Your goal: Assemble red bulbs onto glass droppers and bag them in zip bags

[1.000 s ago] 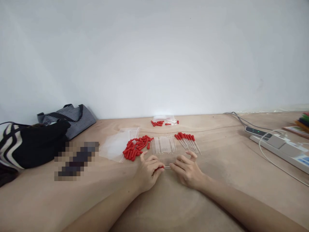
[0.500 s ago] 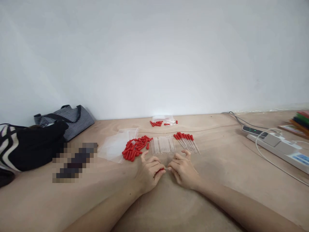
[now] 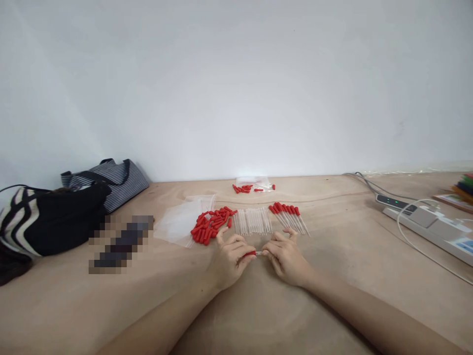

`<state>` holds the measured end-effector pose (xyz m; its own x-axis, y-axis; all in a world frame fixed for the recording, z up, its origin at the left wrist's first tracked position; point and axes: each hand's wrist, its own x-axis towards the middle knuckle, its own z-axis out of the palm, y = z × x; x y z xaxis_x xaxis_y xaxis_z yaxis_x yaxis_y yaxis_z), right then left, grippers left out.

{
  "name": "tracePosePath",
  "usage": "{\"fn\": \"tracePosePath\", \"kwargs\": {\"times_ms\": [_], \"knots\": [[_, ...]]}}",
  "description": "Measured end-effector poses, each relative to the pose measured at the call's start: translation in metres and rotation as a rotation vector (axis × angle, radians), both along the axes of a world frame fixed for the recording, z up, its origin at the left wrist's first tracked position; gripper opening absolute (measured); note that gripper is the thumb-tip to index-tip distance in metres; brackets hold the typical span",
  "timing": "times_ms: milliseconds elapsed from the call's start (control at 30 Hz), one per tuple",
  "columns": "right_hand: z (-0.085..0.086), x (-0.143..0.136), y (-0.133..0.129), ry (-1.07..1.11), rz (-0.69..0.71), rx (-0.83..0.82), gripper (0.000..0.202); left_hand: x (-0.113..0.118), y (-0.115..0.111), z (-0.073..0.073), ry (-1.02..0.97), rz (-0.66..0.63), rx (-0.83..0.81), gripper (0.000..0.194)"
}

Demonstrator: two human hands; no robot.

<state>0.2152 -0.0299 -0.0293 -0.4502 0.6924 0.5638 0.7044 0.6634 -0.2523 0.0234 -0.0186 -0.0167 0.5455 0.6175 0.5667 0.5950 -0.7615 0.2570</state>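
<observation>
more of the red dropper bulb (image 3: 250, 253) shows at the left hand (image 3: 229, 260) than 0.5 s ago; that hand pinches it over the wood-grain tabletop (image 3: 236, 315), while the right hand (image 3: 286, 259) grips the thin clear pipette tube (image 3: 258, 253). they look light, the bulb probably soft, the tube perhaps brittle and best held near the bulb. their shared long axis runs left to right, bulb leftward.

The bulbs (image 3: 207, 233) look smooth and rubbery, the tubes (image 3: 253, 222) glassy, the tabletop (image 3: 354, 241) matt wood.
</observation>
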Motion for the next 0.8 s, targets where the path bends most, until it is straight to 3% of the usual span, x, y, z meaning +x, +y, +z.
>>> {"fn": "tracePosePath", "kwargs": {"times_ms": [300,500,700,800], "knots": [[0.001,-0.001,0.0,0.035,0.028,-0.135,0.025,0.002,0.0,0.001,-0.02,0.0,-0.063,0.006],[0.003,0.01,0.005,-0.005,0.051,0.018,0.011,-0.007,0.009,0.001,0.002,0.067,-0.082,0.007],[-0.001,0.013,0.002,-0.037,-0.012,0.197,0.016,-0.008,0.007,0.001,0.052,0.081,-0.108,0.009],[-0.003,0.016,0.009,0.042,-0.151,0.164,0.016,-0.012,0.01,0.0,0.053,0.204,-0.075,0.033]]}}
